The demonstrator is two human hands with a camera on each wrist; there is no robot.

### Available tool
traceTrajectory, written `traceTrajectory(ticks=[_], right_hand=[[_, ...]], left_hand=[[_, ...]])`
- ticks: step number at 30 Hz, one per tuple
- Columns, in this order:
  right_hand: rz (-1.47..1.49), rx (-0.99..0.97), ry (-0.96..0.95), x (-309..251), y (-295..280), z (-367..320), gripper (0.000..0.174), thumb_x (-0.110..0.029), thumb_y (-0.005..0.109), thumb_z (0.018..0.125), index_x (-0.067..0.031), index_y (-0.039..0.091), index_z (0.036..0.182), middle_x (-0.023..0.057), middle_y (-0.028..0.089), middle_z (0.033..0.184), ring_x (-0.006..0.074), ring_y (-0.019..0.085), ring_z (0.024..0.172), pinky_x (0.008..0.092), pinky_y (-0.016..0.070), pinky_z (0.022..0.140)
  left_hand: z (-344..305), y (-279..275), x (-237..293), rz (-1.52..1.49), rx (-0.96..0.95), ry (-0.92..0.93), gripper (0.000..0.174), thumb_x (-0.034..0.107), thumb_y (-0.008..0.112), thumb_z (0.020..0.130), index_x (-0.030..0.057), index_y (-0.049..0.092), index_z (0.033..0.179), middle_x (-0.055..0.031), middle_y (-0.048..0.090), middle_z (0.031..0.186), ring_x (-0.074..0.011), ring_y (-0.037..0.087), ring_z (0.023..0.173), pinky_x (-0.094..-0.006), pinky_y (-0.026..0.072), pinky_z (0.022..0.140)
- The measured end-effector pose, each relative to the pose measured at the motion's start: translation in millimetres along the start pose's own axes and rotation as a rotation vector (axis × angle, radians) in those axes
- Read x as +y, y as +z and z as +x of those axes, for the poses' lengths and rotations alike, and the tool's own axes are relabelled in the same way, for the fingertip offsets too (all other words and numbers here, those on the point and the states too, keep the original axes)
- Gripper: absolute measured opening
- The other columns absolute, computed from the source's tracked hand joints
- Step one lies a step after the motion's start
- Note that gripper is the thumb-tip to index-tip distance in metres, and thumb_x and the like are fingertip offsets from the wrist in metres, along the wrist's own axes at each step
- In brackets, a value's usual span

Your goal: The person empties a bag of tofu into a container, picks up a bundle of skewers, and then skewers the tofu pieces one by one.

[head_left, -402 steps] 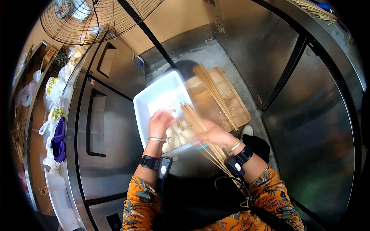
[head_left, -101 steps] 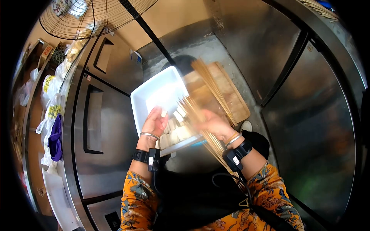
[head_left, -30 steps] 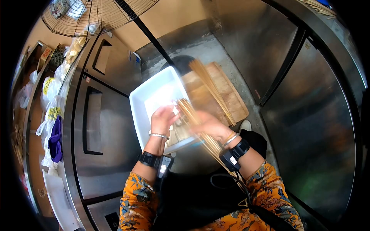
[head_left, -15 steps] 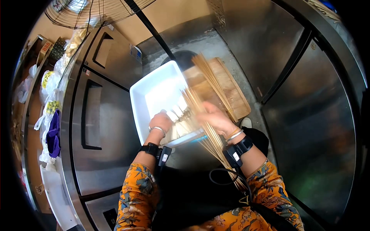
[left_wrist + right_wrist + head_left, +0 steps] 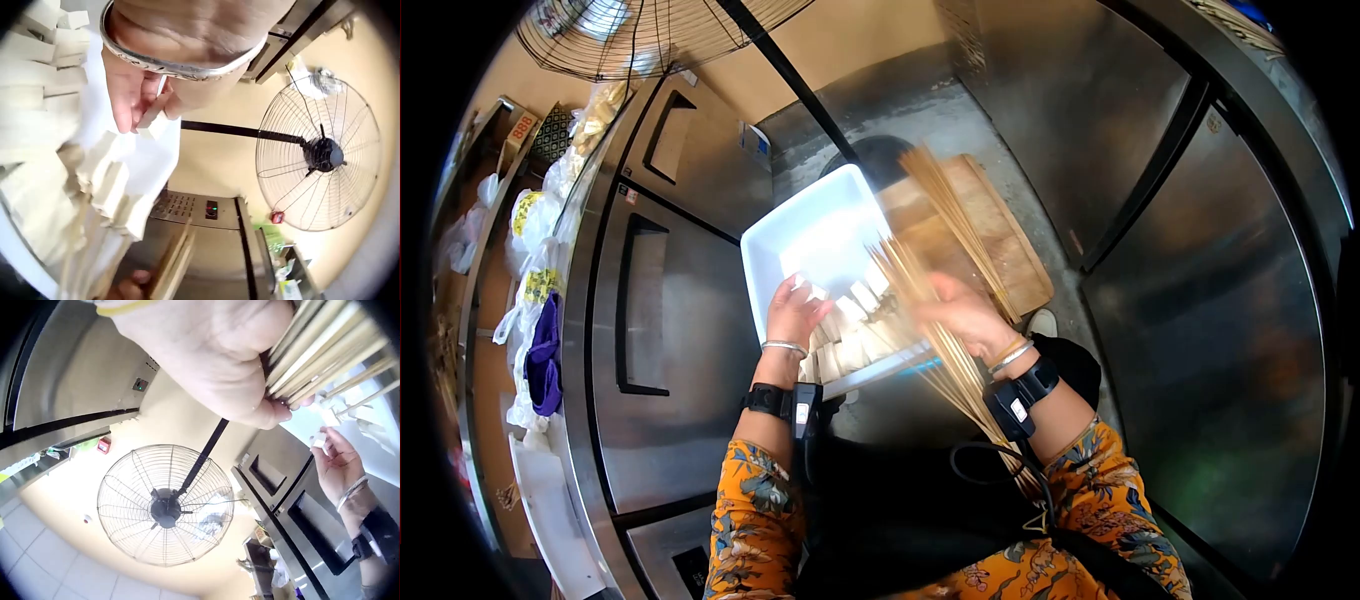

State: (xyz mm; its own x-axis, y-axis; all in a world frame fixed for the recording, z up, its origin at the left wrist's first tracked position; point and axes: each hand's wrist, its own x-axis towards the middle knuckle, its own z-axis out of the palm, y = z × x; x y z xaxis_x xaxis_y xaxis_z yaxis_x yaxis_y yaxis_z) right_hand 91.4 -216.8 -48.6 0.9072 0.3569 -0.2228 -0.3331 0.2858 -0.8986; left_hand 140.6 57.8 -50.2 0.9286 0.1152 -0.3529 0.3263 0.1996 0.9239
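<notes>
My left hand (image 5: 793, 318) is over the white tub (image 5: 762, 222), pinching a white block (image 5: 153, 124) between thumb and fingertips. The block's kind is unclear; it is pale, smooth and cut like a small bar. My right hand (image 5: 968, 318) grips a thick bundle of bamboo skewers (image 5: 962, 378) slanting across the tub's right side. In the left wrist view several skewers bear white blocks (image 5: 110, 187) on their ends, beside the left hand. More such blocks (image 5: 62, 81) lie packed in rows at the tub's near end.
A wooden board (image 5: 1020, 258) beyond my right hand carries another bundle of skewers (image 5: 960, 228). Steel fridges stand at the left (image 5: 700, 420) and right (image 5: 1210, 330). A wire-caged fan (image 5: 650, 45) on a black pole rises behind the tub.
Half a second ago my left hand was palm-down at the blocks in the tub; now it is turned up, a little to the left, with a block in its fingertips. The right hand keeps its skewers.
</notes>
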Motion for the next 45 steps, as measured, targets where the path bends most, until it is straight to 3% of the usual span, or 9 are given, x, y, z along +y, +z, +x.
traceTrajectory(ticks=[3,10,13,16,22,25,28,34,45], right_hand=[[-0.006,-0.009,-0.021,7.8,-1.6,4.0,0.035,-0.005,0.066,0.080,-0.0005,0.054,0.112,0.0074,0.062,0.099,0.0112,0.061,0.084,0.0231,0.0513,0.071],[-0.008,0.022,0.024,16.2,-3.9,7.9,0.036,-0.007,0.069,0.079,-0.0015,0.054,0.111,0.0065,0.062,0.095,0.0110,0.060,0.079,0.0227,0.0509,0.068],[-0.008,0.035,0.012,28.4,-5.3,15.9,0.035,-0.006,0.070,0.078,-0.0019,0.054,0.109,0.0038,0.062,0.088,0.0092,0.058,0.071,0.0215,0.0496,0.062],[0.086,-0.035,0.042,4.7,2.3,0.3,0.033,-0.005,0.070,0.078,-0.0022,0.055,0.107,0.0016,0.060,0.083,0.0078,0.056,0.066,0.0206,0.0476,0.058],[0.079,-0.128,0.032,-6.5,5.8,-5.2,0.029,-0.006,0.069,0.080,-0.0024,0.055,0.105,0.0001,0.058,0.078,0.0069,0.053,0.062,0.0200,0.0444,0.054],[0.096,-0.150,0.024,-5.8,6.9,-5.5,0.029,-0.006,0.069,0.080,-0.0027,0.055,0.105,0.0000,0.058,0.077,0.0068,0.052,0.061,0.0197,0.0434,0.053],[0.097,-0.174,0.021,-7.1,7.4,-6.1,0.029,-0.006,0.068,0.080,-0.0031,0.055,0.105,-0.0003,0.057,0.076,0.0068,0.052,0.061,0.0194,0.0432,0.053],[0.067,-0.182,0.005,-5.4,9.2,-9.0,0.028,-0.006,0.068,0.081,-0.0038,0.054,0.105,-0.0008,0.057,0.076,0.0059,0.051,0.061,0.0192,0.0439,0.053],[0.050,-0.185,0.011,-4.6,11.0,-7.0,0.030,-0.003,0.065,0.081,-0.0032,0.053,0.109,-0.0011,0.056,0.077,0.0050,0.049,0.058,0.0187,0.0425,0.052]], left_hand=[[-8.3,8.9,15.1,-0.116,-0.057,0.022,0.026,0.012,0.052,0.093,0.0048,0.049,0.118,-0.0097,0.060,0.100,-0.0213,0.063,0.088,-0.0312,0.0570,0.076],[-12.9,19.7,23.6,-0.225,-0.165,-0.090,0.021,0.011,0.056,0.091,0.0019,0.055,0.110,-0.0081,0.062,0.094,-0.0115,0.058,0.073,-0.0220,0.0526,0.065],[-5.9,16.9,22.3,-0.014,-0.218,0.003,0.023,0.006,0.059,0.087,0.0054,0.057,0.110,-0.0042,0.061,0.099,-0.0124,0.058,0.081,-0.0233,0.0490,0.069],[-12.9,27.8,21.9,0.097,-0.087,0.123,0.024,0.003,0.060,0.085,0.0039,0.057,0.109,-0.0042,0.061,0.098,-0.0124,0.059,0.085,-0.0233,0.0497,0.072],[-21.3,44.1,33.7,0.027,-0.135,0.092,0.014,0.004,0.059,0.087,0.0044,0.055,0.101,-0.0036,0.062,0.091,-0.0116,0.061,0.082,-0.0236,0.0539,0.079],[-6.7,36.4,27.6,-0.127,-0.140,0.025,0.025,0.002,0.056,0.086,0.0030,0.053,0.111,-0.0077,0.059,0.103,-0.0227,0.061,0.092,-0.0345,0.0520,0.085],[3.9,35.3,24.8,-0.201,-0.048,-0.008,0.025,0.003,0.055,0.086,0.0030,0.053,0.111,-0.0098,0.057,0.107,-0.0266,0.060,0.096,-0.0365,0.0524,0.085],[11.4,36.3,25.2,-0.149,-0.058,-0.016,0.030,0.006,0.057,0.086,0.0032,0.052,0.116,-0.0098,0.057,0.110,-0.0262,0.060,0.097,-0.0348,0.0533,0.082],[-2.6,48.3,33.3,-0.016,-0.085,0.031,0.032,0.008,0.060,0.085,0.0070,0.057,0.117,-0.0069,0.062,0.105,-0.0197,0.064,0.086,-0.0284,0.0544,0.072]])
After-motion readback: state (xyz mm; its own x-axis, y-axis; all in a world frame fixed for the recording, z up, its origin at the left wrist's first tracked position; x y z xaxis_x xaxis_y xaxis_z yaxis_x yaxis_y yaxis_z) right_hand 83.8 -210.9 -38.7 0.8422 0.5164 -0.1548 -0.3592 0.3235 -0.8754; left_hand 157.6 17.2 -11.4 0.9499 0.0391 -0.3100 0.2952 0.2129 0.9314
